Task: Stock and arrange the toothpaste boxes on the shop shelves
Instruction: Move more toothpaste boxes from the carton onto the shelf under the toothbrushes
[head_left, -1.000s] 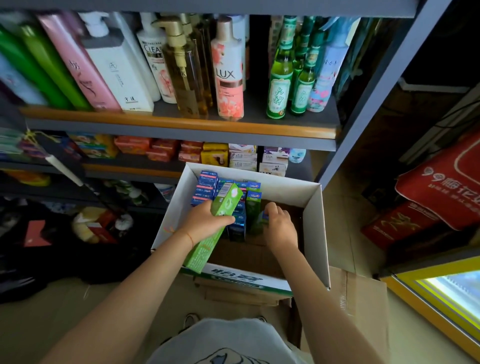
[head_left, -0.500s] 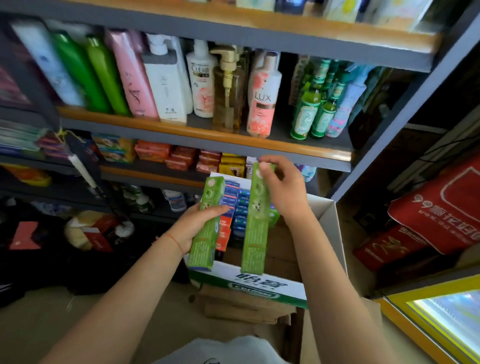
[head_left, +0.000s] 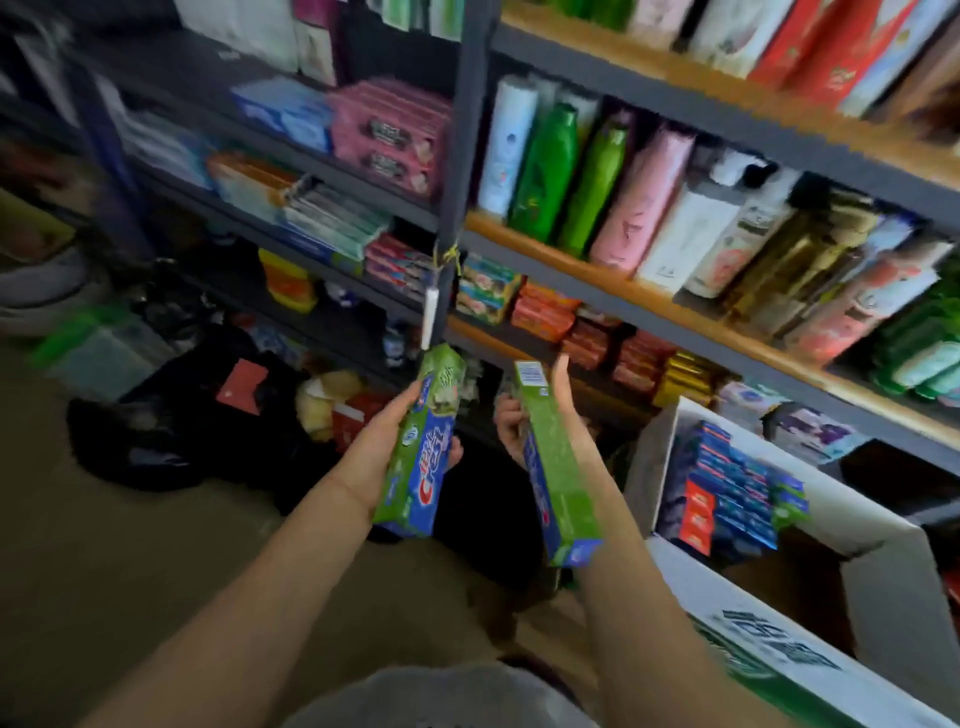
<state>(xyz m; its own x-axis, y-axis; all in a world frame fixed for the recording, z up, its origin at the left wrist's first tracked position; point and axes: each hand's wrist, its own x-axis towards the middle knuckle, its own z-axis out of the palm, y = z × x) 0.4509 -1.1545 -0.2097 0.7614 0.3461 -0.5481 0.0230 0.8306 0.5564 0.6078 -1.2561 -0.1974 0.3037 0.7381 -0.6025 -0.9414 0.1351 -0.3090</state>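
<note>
Green toothpaste boxes are held one in each of the hands, in front of the shelves. The left hand (head_left: 387, 447) grips the left box (head_left: 422, 452) around its middle, thumb on the near edge and fingers curled behind, with the printed face turned toward the camera. The right hand (head_left: 540, 415) holds the right box (head_left: 553, 467) against its palm, fingers wrapped round the far side, barcode end pointing up. Both boxes stand roughly upright, near each other but apart. The carton (head_left: 831, 670) sits at lower right, open, with blue and red boxes (head_left: 727, 493) stacked inside. Bottles (head_left: 639, 208) line the shelf (head_left: 649, 306) above it; flat packs (head_left: 545, 314) fill the shelf below.
</note>
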